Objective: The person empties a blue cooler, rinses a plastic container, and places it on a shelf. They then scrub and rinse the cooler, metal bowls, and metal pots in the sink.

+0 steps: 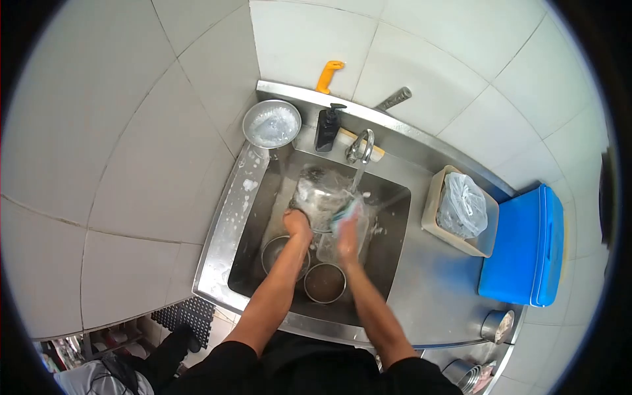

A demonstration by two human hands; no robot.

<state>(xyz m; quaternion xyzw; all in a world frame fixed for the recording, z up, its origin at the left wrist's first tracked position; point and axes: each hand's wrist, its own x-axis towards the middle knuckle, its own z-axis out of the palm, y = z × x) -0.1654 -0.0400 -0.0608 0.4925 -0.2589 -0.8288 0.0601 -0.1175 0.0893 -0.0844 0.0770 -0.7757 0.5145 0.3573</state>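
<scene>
In the sink, my left hand grips the near left edge of a shiny metal container, its fingers partly hidden. My right hand, blurred by motion, holds a bluish cloth or sponge against the container's right side. Water runs from the faucet beside the cloth. Nearer to me, a round metal bowl lies partly under my left forearm, and a round pan sits between my forearms. A clear plastic container lies beneath my right hand.
A bowl of suds and a black pump bottle stand behind the sink. On the right counter are a beige bin with a plastic bag, a blue cooler and a metal tin. Tiled wall rises at left.
</scene>
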